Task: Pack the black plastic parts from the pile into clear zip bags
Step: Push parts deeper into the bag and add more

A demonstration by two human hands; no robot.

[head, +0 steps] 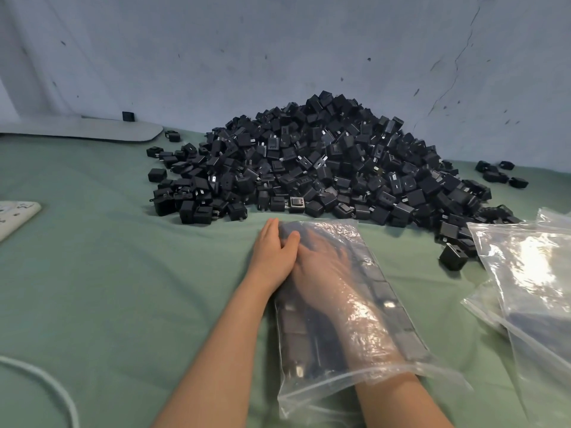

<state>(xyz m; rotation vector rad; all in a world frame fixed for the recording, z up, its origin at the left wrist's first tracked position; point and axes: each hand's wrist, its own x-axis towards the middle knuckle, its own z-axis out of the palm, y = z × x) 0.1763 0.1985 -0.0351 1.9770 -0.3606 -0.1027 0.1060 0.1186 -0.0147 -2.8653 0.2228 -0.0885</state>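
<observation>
One zip bag: clear, lying lengthwise on the green cloth just in front of the pile, its open mouth at the near end.
Parts in the bag: black blocks lined up in rows along both long sides.
Right hand: pushed in through the mouth up to the forearm, palm down over the parts, fingers reaching toward the far end; the plastic blurs them, so whether they hold a part cannot be told.
Left hand: outside, flat, fingers straight and together against the bag's far left edge, thumb resting on top of it; it grips nothing.
Pile: hundreds of small black plastic parts with metal prongs, heaped against the wall.
Strays: a few parts apart at the right.
Spare bags: a loose stack of clear ones at the right edge.
Left edge: white power strip, markings too blurred to read; white cable near it; pale board by the wall.
</observation>
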